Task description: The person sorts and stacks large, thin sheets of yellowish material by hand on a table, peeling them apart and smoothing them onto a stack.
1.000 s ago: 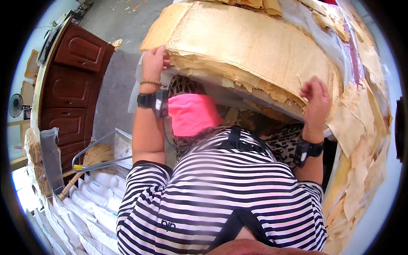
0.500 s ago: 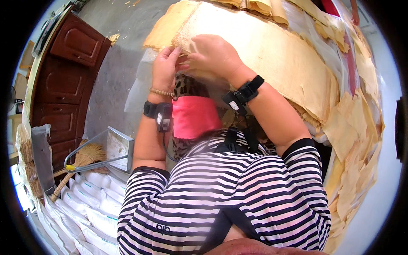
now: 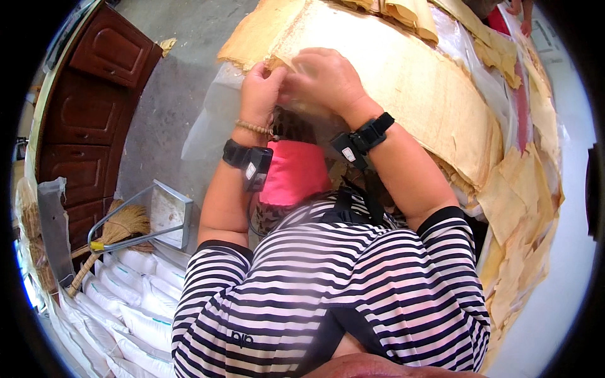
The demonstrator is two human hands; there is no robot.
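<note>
A wide stack of thin, pale tan sheets (image 3: 403,82) lies in front of me, its near left corner at my hands. My left hand (image 3: 261,91) is closed in a pinch at that corner, thumb and forefinger on the edge of a sheet. Close beside it, my right hand (image 3: 328,79) bends over the same edge with curled fingers. Motion smears its lower fingers, so their grip is unclear. Between the two hands a small flap of sheet (image 3: 285,61) stands up. Each wrist wears a black strapped device.
Clear plastic film (image 3: 205,120) hangs below the stack's left end. More tan sheets (image 3: 513,201), some ragged, lie along the right. A dark red cabinet (image 3: 82,126) stands left. Lower left are a straw broom (image 3: 126,223), a metal dustpan (image 3: 170,217) and white sacks (image 3: 135,293).
My left hand has moved slightly right and up, nearer my right hand. A flap of sheet now stands up between them. The right hand stays at nearly the same place.
</note>
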